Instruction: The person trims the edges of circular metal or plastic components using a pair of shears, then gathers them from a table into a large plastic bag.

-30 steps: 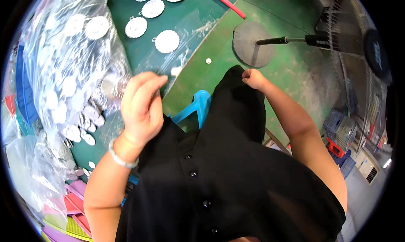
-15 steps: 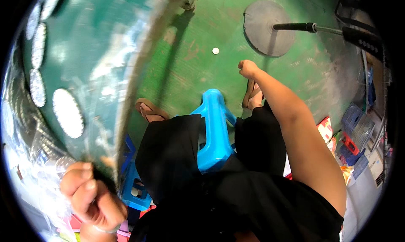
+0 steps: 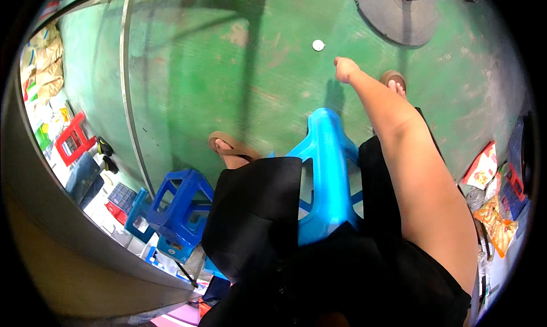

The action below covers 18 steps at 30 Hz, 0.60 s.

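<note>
My right hand (image 3: 346, 69) reaches down and forward over the green floor on a bare, stretched arm. Its fingers are mostly turned out of sight, so their grip does not show. Just ahead and to its left, a small round white disc (image 3: 318, 45) lies on the floor, apart from the hand in this view. Between my legs in black trousers stands a light blue plastic stool (image 3: 327, 173). My left hand is out of the picture.
A large dark curved edge (image 3: 85, 236) fills the lower left, very close. Blue stools (image 3: 181, 204) stand by my left knee, a red stool (image 3: 74, 139) farther left. A round grey base (image 3: 393, 13) with a black pole is far right; snack bags (image 3: 494, 216) lie right.
My view has tipped down and left. The table top with white ovals and my closed left hand have gone out of view. My right hand now appears closer to the disc.
</note>
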{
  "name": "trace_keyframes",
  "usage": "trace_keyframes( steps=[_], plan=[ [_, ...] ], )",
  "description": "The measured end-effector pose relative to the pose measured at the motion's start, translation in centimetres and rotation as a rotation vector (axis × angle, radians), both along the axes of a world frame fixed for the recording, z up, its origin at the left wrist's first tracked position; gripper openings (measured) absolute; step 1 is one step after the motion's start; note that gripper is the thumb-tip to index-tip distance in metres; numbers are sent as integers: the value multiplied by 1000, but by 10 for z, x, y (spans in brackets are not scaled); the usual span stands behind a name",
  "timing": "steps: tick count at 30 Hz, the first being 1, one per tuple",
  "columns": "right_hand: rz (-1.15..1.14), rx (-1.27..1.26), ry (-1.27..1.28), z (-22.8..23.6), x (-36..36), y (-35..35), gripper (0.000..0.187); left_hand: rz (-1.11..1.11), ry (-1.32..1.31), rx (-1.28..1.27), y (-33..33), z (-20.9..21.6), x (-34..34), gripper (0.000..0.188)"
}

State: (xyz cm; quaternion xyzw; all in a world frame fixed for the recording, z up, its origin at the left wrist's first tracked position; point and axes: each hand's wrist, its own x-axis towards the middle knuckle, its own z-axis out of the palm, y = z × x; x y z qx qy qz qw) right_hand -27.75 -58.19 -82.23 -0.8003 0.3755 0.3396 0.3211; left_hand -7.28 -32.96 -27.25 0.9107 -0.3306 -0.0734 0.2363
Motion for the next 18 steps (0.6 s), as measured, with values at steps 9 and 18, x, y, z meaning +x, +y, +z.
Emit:
trace_keyframes(
  steps=[9,18],
  plan=[
    [-121,-50,-55,-52,34,-5,42,78,-45,104,-22,-31,12,28],
    [65,-224,-121,-75,62,-2,24,117,-69,146,-37,-42,16,27]
  ],
)
